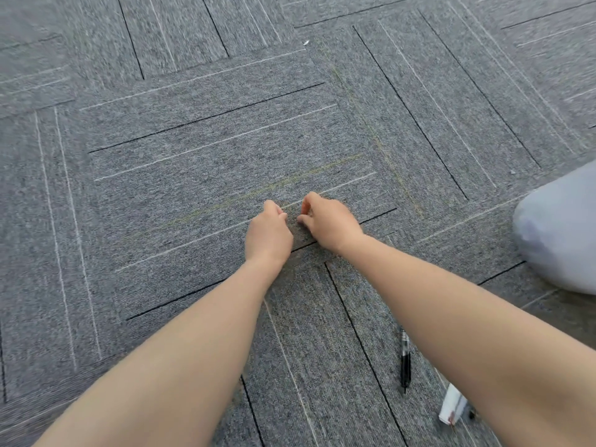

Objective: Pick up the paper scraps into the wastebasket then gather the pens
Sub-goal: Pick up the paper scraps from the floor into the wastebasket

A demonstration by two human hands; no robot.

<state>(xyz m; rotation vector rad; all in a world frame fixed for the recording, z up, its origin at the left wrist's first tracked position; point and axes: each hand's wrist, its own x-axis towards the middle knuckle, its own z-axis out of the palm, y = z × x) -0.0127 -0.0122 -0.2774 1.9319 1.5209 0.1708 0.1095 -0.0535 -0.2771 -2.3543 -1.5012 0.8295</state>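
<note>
On carpet floor (193, 140), left hand (269, 233) and right hand (329, 222) curl, contents unclear; one scrap (453, 404), black pen (405, 362) remain; bag-lined wastebasket (561, 233) nearby.

Grey carpet-tile floor (193, 150) with thin black and white stripes. A black pen (405, 362) lies near its lower right, a white paper scrap (452, 405) just beside; a pale bag (561, 233) rests at the right edge.
</note>
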